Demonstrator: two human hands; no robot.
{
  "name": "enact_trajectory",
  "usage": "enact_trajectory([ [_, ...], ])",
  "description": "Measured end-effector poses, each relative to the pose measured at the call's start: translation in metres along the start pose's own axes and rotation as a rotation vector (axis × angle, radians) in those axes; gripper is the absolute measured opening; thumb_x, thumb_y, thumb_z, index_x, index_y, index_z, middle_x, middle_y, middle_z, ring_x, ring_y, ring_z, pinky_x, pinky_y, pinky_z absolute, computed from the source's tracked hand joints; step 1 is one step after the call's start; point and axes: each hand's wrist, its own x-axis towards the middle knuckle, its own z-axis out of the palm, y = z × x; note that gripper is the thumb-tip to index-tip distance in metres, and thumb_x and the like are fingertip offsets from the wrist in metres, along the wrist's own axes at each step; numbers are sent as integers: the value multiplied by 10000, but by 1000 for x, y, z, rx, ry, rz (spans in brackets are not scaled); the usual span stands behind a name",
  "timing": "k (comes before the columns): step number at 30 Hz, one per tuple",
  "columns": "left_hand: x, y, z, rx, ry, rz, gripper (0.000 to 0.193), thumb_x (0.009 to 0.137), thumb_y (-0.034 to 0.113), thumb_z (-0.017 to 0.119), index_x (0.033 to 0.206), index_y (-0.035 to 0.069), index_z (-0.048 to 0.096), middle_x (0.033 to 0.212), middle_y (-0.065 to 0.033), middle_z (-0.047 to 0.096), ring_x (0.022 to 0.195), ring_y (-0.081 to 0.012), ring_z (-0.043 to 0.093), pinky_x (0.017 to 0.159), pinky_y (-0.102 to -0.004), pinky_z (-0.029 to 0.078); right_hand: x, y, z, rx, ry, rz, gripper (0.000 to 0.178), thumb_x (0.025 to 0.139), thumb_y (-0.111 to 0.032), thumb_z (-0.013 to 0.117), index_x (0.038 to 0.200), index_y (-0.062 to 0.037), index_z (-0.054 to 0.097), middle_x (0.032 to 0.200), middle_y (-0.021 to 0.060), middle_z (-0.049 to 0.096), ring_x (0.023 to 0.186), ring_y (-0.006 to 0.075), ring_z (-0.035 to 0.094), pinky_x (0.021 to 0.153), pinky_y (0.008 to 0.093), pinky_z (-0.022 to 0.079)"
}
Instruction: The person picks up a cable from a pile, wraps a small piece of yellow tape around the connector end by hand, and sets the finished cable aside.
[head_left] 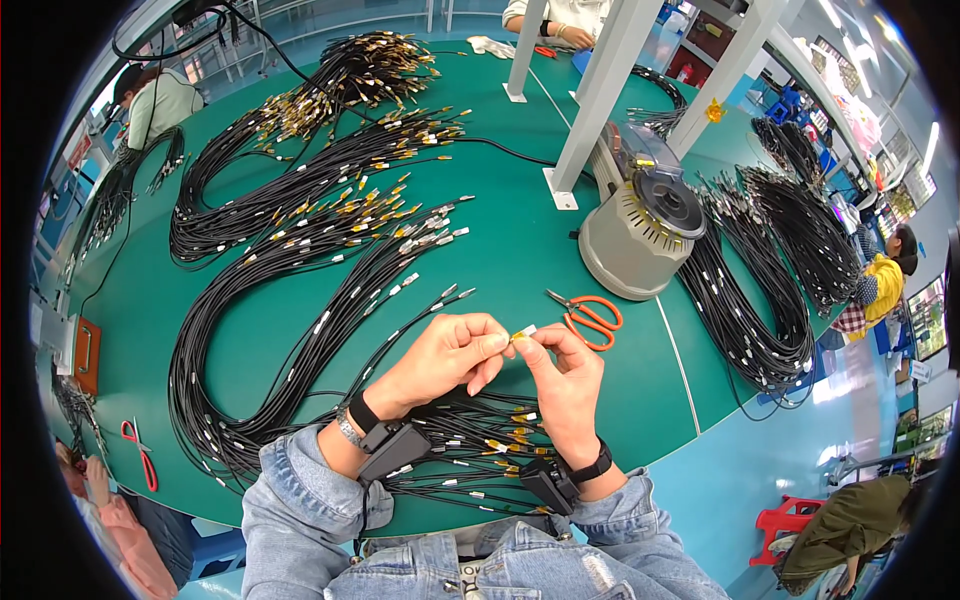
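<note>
Item: one small yellow-and-white piece [523,334], held in the air above the worktop [510,230], in from the middle of its near edge. Left hand [455,355]: thumb and forefinger pinched on the piece from the left. Right hand [562,380]: thumb and forefinger closed on it from the right, pale tip showing above the grasp. Whether a cable runs on from it cannot be made out. Handling, as judged: very light, small enough to vanish under a thumb, easily dropped or turned askew; best held by fingertips at its two ends, without crushing. Related stock: loose black cables [470,425] with white and yellow ends, lying beneath the wrists along the near edge; large curved cable bundle [195,340], towards the left edge. Character, as judged: each cable slim, bendable and somewhat springy, a whole bundle weightier and prone to tangle; take single cables just behind the end fitting, bundles round the bend with full support. Adjacent: orange-handled cutters [570,308], open, just beyond the right hand; grey machine [620,250], farther in, towards the right edge; red-handled scissors [139,447], by the near left corner.
</note>
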Motion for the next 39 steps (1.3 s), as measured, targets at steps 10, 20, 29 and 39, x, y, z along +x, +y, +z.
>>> enact_trajectory([
  [10, -4, 4, -7, -168, -220, -138, 291, 950, 265, 475, 847, 9, 565, 567, 11, 507, 415, -45, 398, 389, -183, 297, 2, -4, 2, 190, -167, -40, 87, 835, -59, 629, 873, 6, 588, 848, 48, 562, 769, 109, 525, 715, 235, 426],
  [20, -7, 6, -9, -296, -317, -202, 311, 948, 290, 478, 834, 14, 563, 563, 23, 494, 420, -29, 381, 382, -173, 288, 3, 9, -5, 278, -328, -32, 131, 884, -114, 572, 851, 13, 581, 830, 58, 559, 744, 123, 501, 696, 250, 410],
  [29, 8, -31, -11, 677, 37, 284, 175, 870, 188, 566, 849, 17, 602, 683, -53, 582, 617, -183, 541, 597, -295, 434, 24, -5, -32, 167, 2, 64, 175, 914, -139, 526, 908, 19, 602, 814, 41, 569, 753, 107, 501, 708, 234, 408],
  [39, 5, -16, -14, 992, 260, 321, 125, 789, 136, 625, 857, 31, 629, 864, -82, 616, 812, -277, 574, 724, -371, 456, 106, -41, -136, -159, 352, 69, 145, 864, -160, 598, 854, -16, 610, 729, -15, 535, 646, 61, 450, 580, 190, 350],
])
